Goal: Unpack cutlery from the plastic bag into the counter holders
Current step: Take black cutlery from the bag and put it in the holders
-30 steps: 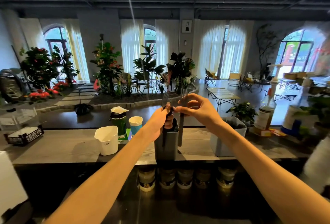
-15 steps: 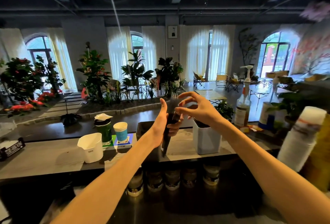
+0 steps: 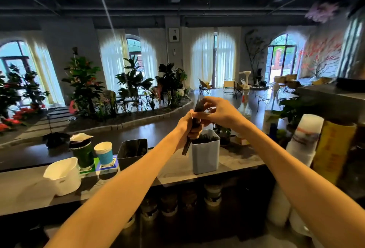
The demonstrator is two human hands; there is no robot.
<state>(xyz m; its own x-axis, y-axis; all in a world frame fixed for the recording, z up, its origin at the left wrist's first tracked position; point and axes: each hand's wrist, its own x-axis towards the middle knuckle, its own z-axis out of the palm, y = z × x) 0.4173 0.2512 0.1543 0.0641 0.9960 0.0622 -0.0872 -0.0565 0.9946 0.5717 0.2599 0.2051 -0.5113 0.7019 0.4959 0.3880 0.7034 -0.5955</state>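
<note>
1. The left hand grips a bundle of dark forks, fingers curled round the handles.
2. The right hand pinches the fork tops.
3. A second ago both hands worked over the dark holder; now they hover above the grey holder, already part full.
4. These forks probably go there next.
</note>
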